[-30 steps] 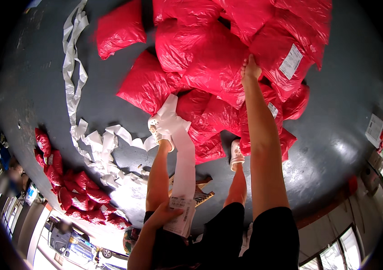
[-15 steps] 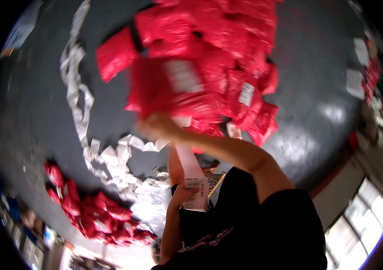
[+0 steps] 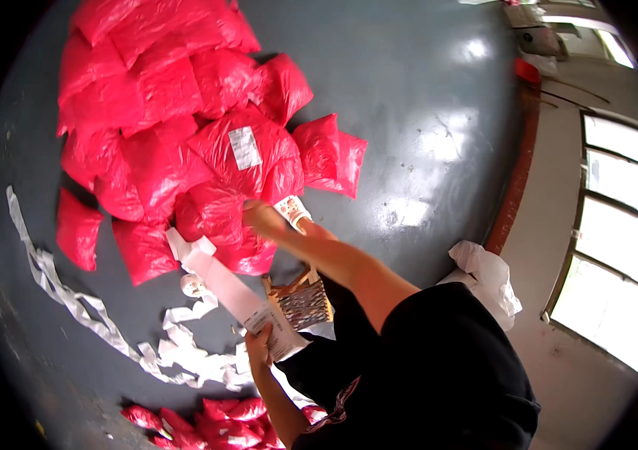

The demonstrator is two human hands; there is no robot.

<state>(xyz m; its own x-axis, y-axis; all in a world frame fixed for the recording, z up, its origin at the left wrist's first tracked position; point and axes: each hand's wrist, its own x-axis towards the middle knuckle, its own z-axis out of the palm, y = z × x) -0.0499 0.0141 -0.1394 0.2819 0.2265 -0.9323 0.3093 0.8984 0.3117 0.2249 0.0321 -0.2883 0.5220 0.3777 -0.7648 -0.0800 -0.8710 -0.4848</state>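
Label stack point(image 3: 277, 328) in the left hand point(image 3: 258, 346), right hand point(image 3: 262, 218) at a red bag point(image 3: 212, 210)

In the head view, I see the person bending over a dark floor point(image 3: 386, 90). The left hand grasps the stack of printed white labels near the knees, with the thumb lying over it. From this stack a pale paper strip point(image 3: 221, 281) runs away to the upper left, and its far end lies near the lower edge of the pile point(image 3: 157, 94) of red bags. The right hand is blurred and stands at the edge of the red bag on the near side of this pile; I cannot tell if the fingers are closed on it or only touch it. A bag behind carries a white label point(image 3: 244, 147). Just beside the legs is a low wooden stool point(image 3: 302, 301) with a woven seat. A long white ribbon point(image 3: 94, 326) lies in folds on the floor at the left, and more red bags point(image 3: 232, 429) are at the bottom. At the right, a white bundle point(image 3: 485, 277) rests near the wall, under a bright window point(image 3: 619, 217).
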